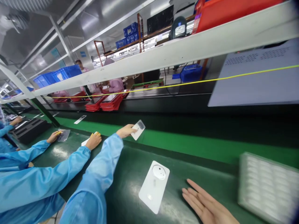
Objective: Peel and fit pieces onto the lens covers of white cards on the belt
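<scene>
White plastic panel [153, 188] lies flat on the dark green tabletop [123, 199], w/ a round bump near one end. R hand [206, 202] is just beside it, not touching. That hand is open, palm flat, holding nothing, and its fingers [193, 190] are a bit apart and point toward the panel.

L hand [126, 131], in a blue sleeve [100, 165], reaches out past the panel. Its fingers and thumb are clamped on a 2nd white panel [139, 130], held up over the green belt [191, 149].

Blurry tray of white pockets [268, 188] sits to the right of R hand. On the left, a co-worker's hand [94, 140] rests on a white piece, and another co-worker's hand [53, 137] touches a clear tray [63, 135]. Past the belt are red stacked trays [111, 102], a yellow cord [177, 84] and blue crates [57, 76].
</scene>
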The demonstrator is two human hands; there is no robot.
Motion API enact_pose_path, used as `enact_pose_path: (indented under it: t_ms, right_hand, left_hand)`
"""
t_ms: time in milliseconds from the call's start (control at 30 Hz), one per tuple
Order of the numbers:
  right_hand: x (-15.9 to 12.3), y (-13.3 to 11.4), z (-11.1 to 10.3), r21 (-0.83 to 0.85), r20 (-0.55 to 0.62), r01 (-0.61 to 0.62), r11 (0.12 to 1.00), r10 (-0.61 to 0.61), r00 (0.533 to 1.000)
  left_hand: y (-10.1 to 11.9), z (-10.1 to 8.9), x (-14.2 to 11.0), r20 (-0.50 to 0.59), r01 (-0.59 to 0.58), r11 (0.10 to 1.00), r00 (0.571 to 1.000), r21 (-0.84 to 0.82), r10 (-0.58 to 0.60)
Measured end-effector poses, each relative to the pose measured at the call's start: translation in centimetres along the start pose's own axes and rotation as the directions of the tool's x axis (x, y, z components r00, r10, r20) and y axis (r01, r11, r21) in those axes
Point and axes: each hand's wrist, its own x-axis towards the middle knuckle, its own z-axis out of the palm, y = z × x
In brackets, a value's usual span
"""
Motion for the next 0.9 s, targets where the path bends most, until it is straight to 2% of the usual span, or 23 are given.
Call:
enact_pose_path:
  t_ms: [67, 167, 267, 333, 400, 500, 600, 800, 900]
  right_hand:
    - [-0.6, 0.2, 0.2, 0.034, 0.015, -0.019, 0.999, 0.019, 1.0]
    - [-1.2, 0.5, 0.6, 0.094, 0.058, 0.011, 0.995, -0.017, 0.998]
    - [-1.3, 0.8, 1.0, 0.09, 0.077, 0.057, 0.994, -0.064, 0.995]
    - [-1.2, 0.9, 1.2, 0.05, 0.069, 0.066, 0.997, -0.07, 0.995]
    - [-1.1, 1.1, 1.1, -0.001, 0.052, 0.087, 0.996, -0.086, 0.995]
    - [-1.0, 1.2, 0.9, -0.11, 0.082, 0.103, 0.989, -0.094, 0.992]
    - [-0.8, 1.0, 0.7, -0.231, 0.148, 0.133, 0.964, -0.1, 0.984]
    - [-0.2, 0.9, 0.6, -0.203, 0.16, 0.328, 0.923, -0.299, 0.941]
    - [0.0, 0.8, 0.5, -0.219, 0.167, 0.347, 0.912, -0.315, 0.934]
  left_hand:
    - [-1.5, -1.5, -2.3, 0.041, 0.025, 0.998, 0.999, 0.062, -0.027]
    - [-4.5, -3.0, -5.7, 0.122, 0.046, 0.986, 0.99, 0.163, -0.066]
    - [-7.0, -2.7, -8.4, 0.067, 0.011, 0.959, 0.997, 0.284, -0.031]
    - [-7.6, -1.2, -9.6, -0.009, -0.062, 0.933, 0.998, 0.353, 0.069]
    - [-7.0, 1.2, -10.1, -0.018, -0.17, 0.903, 0.981, 0.395, 0.192]
    - [-4.9, 4.6, -9.9, 0.139, -0.355, 0.772, 0.932, 0.527, 0.334]
    - [-3.5, 7.1, -9.1, 0.265, -0.428, 0.66, 0.903, 0.618, 0.337]
    - [-2.1, 10.7, -7.0, 0.282, -0.456, 0.713, 0.89, 0.533, 0.358]
    - [-0.8, 12.5, -4.5, 0.228, -0.388, 0.792, 0.921, 0.472, 0.315]
